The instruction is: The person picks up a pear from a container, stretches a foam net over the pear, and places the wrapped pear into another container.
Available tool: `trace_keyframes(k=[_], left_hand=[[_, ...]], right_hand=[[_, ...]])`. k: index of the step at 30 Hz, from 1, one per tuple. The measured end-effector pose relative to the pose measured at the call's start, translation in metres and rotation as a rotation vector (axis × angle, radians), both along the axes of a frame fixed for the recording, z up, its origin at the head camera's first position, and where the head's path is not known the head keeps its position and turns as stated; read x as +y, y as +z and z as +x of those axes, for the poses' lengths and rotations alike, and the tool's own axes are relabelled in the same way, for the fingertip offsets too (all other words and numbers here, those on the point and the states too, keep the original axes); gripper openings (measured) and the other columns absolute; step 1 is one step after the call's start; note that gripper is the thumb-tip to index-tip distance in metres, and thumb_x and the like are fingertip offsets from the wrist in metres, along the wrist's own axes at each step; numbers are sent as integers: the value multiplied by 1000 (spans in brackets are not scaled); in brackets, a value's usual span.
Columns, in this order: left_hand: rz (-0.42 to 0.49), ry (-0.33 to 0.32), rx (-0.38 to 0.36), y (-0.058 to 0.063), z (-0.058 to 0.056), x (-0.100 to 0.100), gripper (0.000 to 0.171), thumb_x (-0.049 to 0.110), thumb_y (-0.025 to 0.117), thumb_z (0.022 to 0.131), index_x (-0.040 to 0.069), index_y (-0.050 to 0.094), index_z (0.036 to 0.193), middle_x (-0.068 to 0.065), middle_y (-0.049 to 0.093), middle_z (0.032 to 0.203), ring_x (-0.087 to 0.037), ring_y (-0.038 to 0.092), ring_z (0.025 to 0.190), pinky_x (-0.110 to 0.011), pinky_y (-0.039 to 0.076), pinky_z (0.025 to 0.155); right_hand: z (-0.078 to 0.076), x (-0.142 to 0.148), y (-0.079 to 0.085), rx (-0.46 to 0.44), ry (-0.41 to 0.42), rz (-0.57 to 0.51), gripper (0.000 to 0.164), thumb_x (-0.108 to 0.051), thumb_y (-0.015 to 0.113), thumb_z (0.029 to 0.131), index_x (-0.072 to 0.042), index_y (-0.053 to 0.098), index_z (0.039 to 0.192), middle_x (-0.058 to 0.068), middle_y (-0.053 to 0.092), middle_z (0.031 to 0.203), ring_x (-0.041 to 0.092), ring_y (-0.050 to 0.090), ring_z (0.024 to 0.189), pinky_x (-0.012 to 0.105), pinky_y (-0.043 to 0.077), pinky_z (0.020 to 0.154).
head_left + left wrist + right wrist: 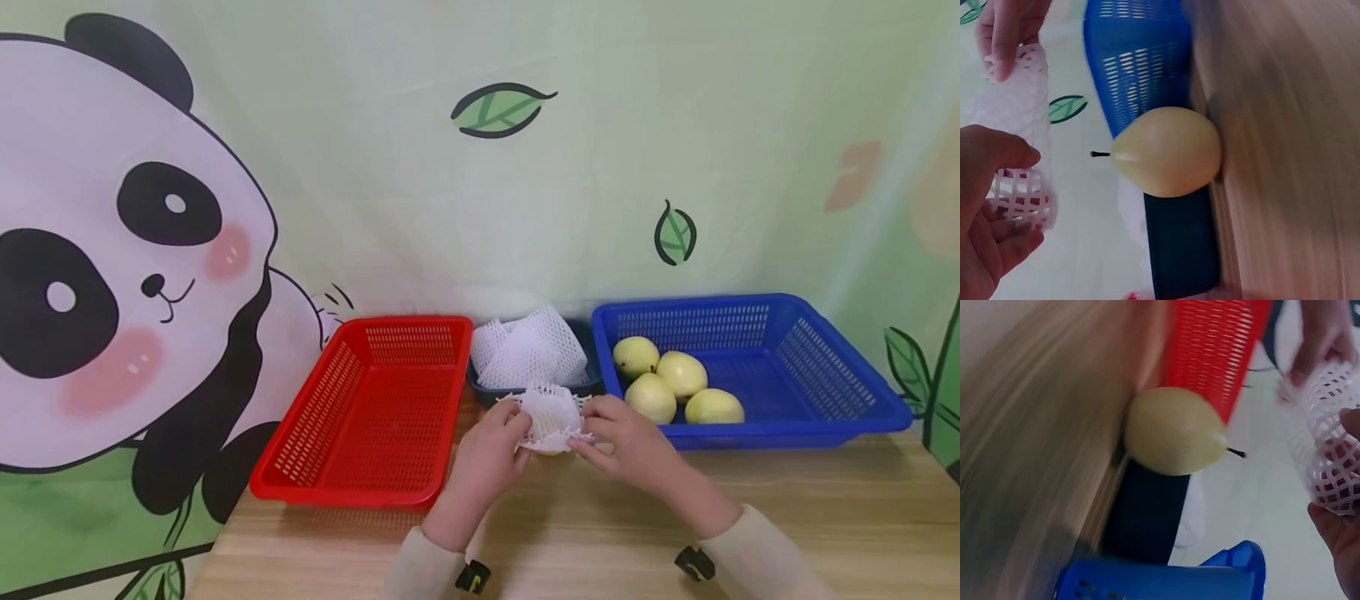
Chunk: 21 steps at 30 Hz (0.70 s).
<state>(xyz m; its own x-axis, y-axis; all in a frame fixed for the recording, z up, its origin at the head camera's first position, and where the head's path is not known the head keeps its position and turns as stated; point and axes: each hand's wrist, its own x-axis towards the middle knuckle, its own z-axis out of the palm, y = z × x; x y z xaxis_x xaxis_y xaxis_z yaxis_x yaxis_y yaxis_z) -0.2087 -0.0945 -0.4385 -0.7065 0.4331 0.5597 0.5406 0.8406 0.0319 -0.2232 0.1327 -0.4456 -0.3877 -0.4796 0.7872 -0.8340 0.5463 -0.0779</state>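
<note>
At the left of the wooden table lies a red plastic basket; beside it the left hand pinches one edge of a white foam net sleeve and the right hand the other, apparently to spread it. Below the sleeve a pear stands stem-up on the table, before a dark basin keeping more foam nets within reach; rightmost, a blue basket groups four pears.
</note>
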Motion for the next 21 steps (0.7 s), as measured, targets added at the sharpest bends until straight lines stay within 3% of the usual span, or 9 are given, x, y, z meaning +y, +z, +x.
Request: trace_keyframes(k=[1, 3, 5, 9, 13, 17, 21], left_hand=[[-4, 3, 16, -3, -1, 0, 23, 15, 84, 79, 14, 65, 91, -9, 69, 111, -24, 70, 101, -32, 63, 75], [-15, -3, 23, -8, -3, 1, 22, 14, 83, 80, 14, 65, 92, -13, 69, 120, -30, 69, 112, -38, 64, 84], [-30, -5, 8, -13, -6, 2, 20, 14, 82, 81, 15, 66, 93, -18, 67, 128, -38, 66, 123, -43, 62, 94], [-29, -24, -77, -17, -13, 5, 14, 17, 77, 84, 15, 65, 91, -25, 61, 139, -47, 57, 133, -52, 54, 107], [-3, -45, -148, -19, -23, 9, 12, 21, 76, 85, 14, 67, 85, -27, 58, 143, -50, 52, 136, -56, 50, 111], [9, -46, -173, -20, -31, 11, 14, 22, 77, 82, 13, 68, 77, -29, 59, 142, -51, 52, 136, -53, 48, 113], [1, -37, -233, -25, -36, 12, 14, 22, 78, 80, 13, 69, 74, -29, 58, 143, -52, 52, 137, -53, 50, 112]], right_hand=[[0, -1, -2, 41, -13, 43, 56, -48, 41, 107, -8, 69, 79, 3, 63, 92, 17, 61, 87, 27, 55, 73], [1, -2, -4, 75, -55, 120, 64, -50, 32, 108, -7, 68, 78, 5, 64, 93, 20, 63, 90, 30, 58, 73], [3, -5, -4, 48, -120, 184, 68, -51, 28, 109, -6, 69, 78, 8, 66, 96, 24, 66, 95, 34, 60, 76], [5, -15, 0, -115, -298, 235, 50, -34, 46, 109, -1, 73, 83, 15, 71, 106, 32, 69, 107, 42, 61, 86], [1, -28, 2, -205, -430, 180, 19, -12, 67, 92, 3, 72, 80, 17, 72, 105, 33, 69, 103, 43, 61, 80], [-2, -35, 2, -282, -459, 144, 11, -5, 73, 77, 1, 66, 71, 19, 71, 108, 34, 68, 103, 44, 61, 80], [-4, -37, 0, -415, -467, 159, 15, -9, 77, 74, 1, 66, 72, 21, 70, 112, 35, 68, 104, 45, 60, 82]])
